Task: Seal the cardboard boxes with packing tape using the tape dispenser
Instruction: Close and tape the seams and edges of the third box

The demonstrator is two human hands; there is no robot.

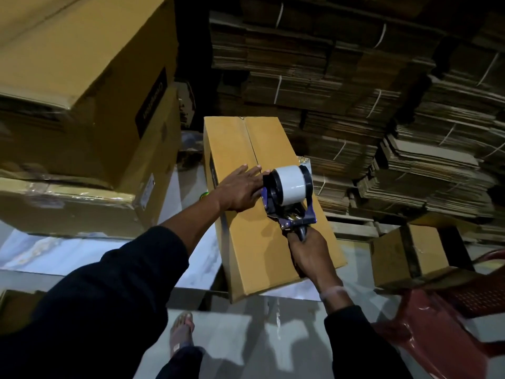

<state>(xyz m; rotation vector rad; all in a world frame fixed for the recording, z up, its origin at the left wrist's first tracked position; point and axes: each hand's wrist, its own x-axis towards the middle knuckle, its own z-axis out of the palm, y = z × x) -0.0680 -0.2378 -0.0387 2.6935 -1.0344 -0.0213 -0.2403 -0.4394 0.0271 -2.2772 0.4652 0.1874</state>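
Note:
A long brown cardboard box (240, 149) lies in front of me with its top flaps closed and the centre seam running away from me. My right hand (307, 253) grips the handle of a blue and black tape dispenser (289, 195) that carries a white tape roll and rests on the seam near the box's middle. My left hand (240, 188) lies flat, fingers spread, on the box top just left of the dispenser. Whether tape covers the near part of the seam is hidden by the dispenser and hands.
Large stacked cartons (82, 105) stand at the left. Bundles of flattened cardboard (382, 105) fill the back and right. A smaller box (410, 253) sits on the floor at the right, beside a red plastic chair (437, 324). My sandalled foot (181, 332) is on the tiled floor.

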